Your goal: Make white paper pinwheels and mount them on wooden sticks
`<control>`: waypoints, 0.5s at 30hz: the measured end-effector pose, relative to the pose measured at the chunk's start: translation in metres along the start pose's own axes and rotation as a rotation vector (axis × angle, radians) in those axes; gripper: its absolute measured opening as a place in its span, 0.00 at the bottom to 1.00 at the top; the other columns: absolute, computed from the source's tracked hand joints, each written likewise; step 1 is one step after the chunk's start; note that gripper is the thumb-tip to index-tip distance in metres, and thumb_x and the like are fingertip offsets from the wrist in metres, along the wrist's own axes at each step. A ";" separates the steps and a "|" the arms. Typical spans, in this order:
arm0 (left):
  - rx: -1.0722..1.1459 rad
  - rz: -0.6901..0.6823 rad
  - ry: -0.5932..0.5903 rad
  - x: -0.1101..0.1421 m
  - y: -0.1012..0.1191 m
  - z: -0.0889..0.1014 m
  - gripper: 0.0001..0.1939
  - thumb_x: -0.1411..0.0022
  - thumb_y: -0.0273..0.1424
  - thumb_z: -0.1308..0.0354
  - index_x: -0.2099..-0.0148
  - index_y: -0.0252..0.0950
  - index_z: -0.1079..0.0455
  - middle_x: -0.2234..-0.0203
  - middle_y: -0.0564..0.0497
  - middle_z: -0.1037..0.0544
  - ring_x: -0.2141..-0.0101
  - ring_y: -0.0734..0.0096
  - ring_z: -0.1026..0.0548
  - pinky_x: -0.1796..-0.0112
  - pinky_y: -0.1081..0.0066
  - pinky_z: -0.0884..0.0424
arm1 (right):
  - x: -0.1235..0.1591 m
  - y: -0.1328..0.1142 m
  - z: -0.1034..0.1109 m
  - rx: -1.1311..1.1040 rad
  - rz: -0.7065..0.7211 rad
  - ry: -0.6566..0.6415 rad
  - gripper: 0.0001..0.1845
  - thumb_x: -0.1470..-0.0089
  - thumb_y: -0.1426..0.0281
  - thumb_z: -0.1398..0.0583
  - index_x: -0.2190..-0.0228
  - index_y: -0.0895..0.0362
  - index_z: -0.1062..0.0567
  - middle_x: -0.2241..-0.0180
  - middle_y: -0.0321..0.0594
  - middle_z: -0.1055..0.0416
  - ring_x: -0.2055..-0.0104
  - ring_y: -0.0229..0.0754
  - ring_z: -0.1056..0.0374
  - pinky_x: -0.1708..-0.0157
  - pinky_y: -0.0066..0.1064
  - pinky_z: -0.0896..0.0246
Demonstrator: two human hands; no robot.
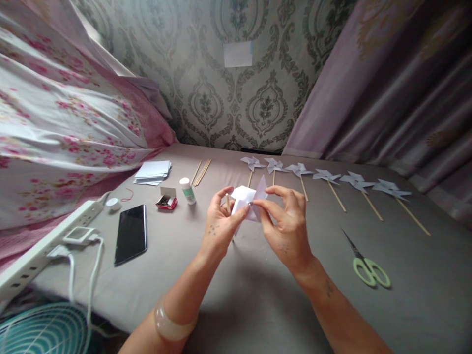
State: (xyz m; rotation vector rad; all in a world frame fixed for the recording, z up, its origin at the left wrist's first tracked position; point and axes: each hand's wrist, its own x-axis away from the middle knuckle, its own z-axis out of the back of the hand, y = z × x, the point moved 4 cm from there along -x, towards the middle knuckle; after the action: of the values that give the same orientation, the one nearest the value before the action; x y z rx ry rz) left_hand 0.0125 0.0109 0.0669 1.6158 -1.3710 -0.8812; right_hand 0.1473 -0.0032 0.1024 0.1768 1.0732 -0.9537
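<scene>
Above the middle of the table I hold a white paper pinwheel [241, 195] between both hands. My left hand [220, 219] is closed on its left side, thumb near the centre, with a thin wooden stick [227, 203] also held among the fingers. At the pinwheel's centre shows a small shiny pin head [250, 203]. My right hand [285, 223] pinches there with thumb and index finger, the other fingers touching a raised paper blade. How the stick and paper meet is hidden behind the hands.
Several finished pinwheels [326, 177] lie in a row at the back right. Green-handled scissors [365, 265] lie at right. Leftward are a glue stick [188, 191], box of pins [166, 200], wooden sticks [203, 172], paper stack [152, 172], phone [131, 235] and power strip [47, 250].
</scene>
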 end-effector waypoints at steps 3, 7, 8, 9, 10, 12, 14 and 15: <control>-0.008 0.010 -0.016 0.001 0.000 -0.001 0.36 0.58 0.32 0.29 0.48 0.34 0.41 0.74 0.53 0.23 0.73 0.73 0.25 0.69 0.75 0.32 | -0.001 0.000 0.000 0.027 0.015 -0.026 0.08 0.45 0.74 0.40 0.66 0.51 0.22 0.58 0.43 0.30 0.54 0.48 0.38 0.56 0.42 0.41; 0.001 0.023 -0.035 0.001 -0.001 -0.001 0.36 0.58 0.32 0.29 0.47 0.34 0.41 0.73 0.53 0.23 0.72 0.72 0.24 0.68 0.74 0.32 | -0.001 -0.002 0.001 0.065 0.045 -0.067 0.08 0.45 0.73 0.41 0.64 0.52 0.23 0.58 0.43 0.29 0.54 0.47 0.37 0.56 0.40 0.42; -0.002 0.028 -0.037 0.001 -0.001 -0.001 0.37 0.58 0.33 0.29 0.47 0.34 0.41 0.73 0.53 0.23 0.72 0.72 0.24 0.68 0.74 0.32 | -0.001 -0.002 0.001 0.071 0.054 -0.082 0.08 0.45 0.74 0.41 0.63 0.52 0.23 0.58 0.43 0.29 0.54 0.47 0.36 0.56 0.40 0.43; -0.005 0.032 -0.036 0.001 -0.002 -0.001 0.37 0.58 0.33 0.29 0.47 0.34 0.40 0.73 0.53 0.23 0.72 0.72 0.24 0.68 0.74 0.32 | -0.001 -0.002 0.001 0.076 0.064 -0.097 0.09 0.45 0.74 0.41 0.63 0.51 0.23 0.58 0.43 0.29 0.54 0.47 0.36 0.55 0.40 0.43; -0.009 0.035 -0.036 0.001 -0.002 -0.001 0.37 0.59 0.33 0.29 0.47 0.34 0.40 0.72 0.52 0.23 0.72 0.72 0.25 0.67 0.74 0.32 | -0.001 -0.003 0.001 0.081 0.074 -0.110 0.09 0.45 0.74 0.41 0.63 0.51 0.23 0.58 0.43 0.28 0.54 0.47 0.36 0.55 0.40 0.44; -0.007 0.038 -0.040 0.000 -0.002 -0.001 0.37 0.59 0.33 0.29 0.47 0.34 0.40 0.72 0.52 0.23 0.72 0.72 0.25 0.67 0.73 0.32 | -0.002 -0.003 0.002 0.091 0.092 -0.130 0.10 0.44 0.75 0.42 0.63 0.52 0.23 0.58 0.43 0.28 0.54 0.47 0.36 0.54 0.40 0.44; 0.001 0.040 -0.053 0.000 -0.003 -0.001 0.37 0.59 0.33 0.29 0.47 0.34 0.40 0.72 0.52 0.23 0.71 0.71 0.24 0.67 0.73 0.32 | -0.002 -0.002 0.003 0.102 0.111 -0.143 0.09 0.44 0.74 0.42 0.63 0.52 0.23 0.58 0.43 0.28 0.54 0.47 0.36 0.53 0.40 0.45; 0.004 0.041 -0.062 0.000 -0.003 -0.001 0.37 0.59 0.33 0.29 0.47 0.34 0.40 0.72 0.52 0.23 0.71 0.71 0.24 0.67 0.73 0.31 | -0.002 -0.003 0.003 0.109 0.120 -0.148 0.09 0.44 0.74 0.42 0.63 0.52 0.23 0.58 0.43 0.28 0.54 0.47 0.36 0.53 0.40 0.46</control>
State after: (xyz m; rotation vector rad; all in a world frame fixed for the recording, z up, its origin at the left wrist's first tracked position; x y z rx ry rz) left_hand 0.0146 0.0116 0.0649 1.5695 -1.4445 -0.9109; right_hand 0.1471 -0.0049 0.1066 0.2536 0.8661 -0.9027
